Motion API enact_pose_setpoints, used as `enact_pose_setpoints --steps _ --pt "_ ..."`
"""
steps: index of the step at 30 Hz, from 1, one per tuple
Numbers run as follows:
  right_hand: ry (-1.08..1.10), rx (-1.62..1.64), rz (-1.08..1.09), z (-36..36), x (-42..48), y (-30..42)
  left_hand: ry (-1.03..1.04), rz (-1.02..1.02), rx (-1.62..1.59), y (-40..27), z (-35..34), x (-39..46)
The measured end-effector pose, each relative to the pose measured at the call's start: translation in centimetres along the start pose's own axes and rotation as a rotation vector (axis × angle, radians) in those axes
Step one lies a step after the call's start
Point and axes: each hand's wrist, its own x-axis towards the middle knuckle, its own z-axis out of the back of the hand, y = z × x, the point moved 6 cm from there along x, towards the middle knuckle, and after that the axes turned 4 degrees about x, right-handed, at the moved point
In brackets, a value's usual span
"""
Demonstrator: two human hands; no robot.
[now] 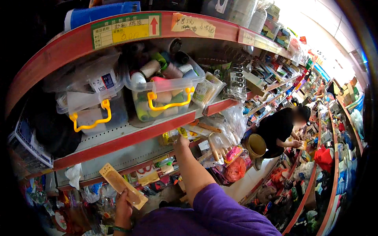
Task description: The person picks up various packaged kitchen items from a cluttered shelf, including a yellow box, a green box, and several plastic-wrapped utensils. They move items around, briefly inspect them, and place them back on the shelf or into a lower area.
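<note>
My left hand (124,205) grips a long tan packaged item (122,185) with a clear front, held tilted before the lower shelves. My right hand (182,142) reaches onto the shelf below the upper red edge, at a yellow and clear package (174,136); its fingers are partly hidden, so whether it grips the package cannot be told. Just right of that hand lie packaged goods with wooden handles (214,146). Above it stands a clear plastic box with a yellow handle (165,100), filled with thread spools (172,71).
Another clear box with a yellow handle (91,115) stands on the upper shelf, left. A red shelf edge (127,138) runs above my forearm. A person in black (274,129) handles something at the right, beside a brown bucket (257,146). Stocked shelves (313,188) line the aisle.
</note>
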Motion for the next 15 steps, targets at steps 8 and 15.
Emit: enact_pose_setpoints --steps 8,15 --pt "-0.033 0.053 -0.060 0.4 1.2 0.9 0.028 0.033 -0.002 0.4 -0.5 0.4" --pt "0.076 -0.009 0.001 1.0 1.2 0.6 0.058 0.037 0.015 0.0 -1.1 0.1"
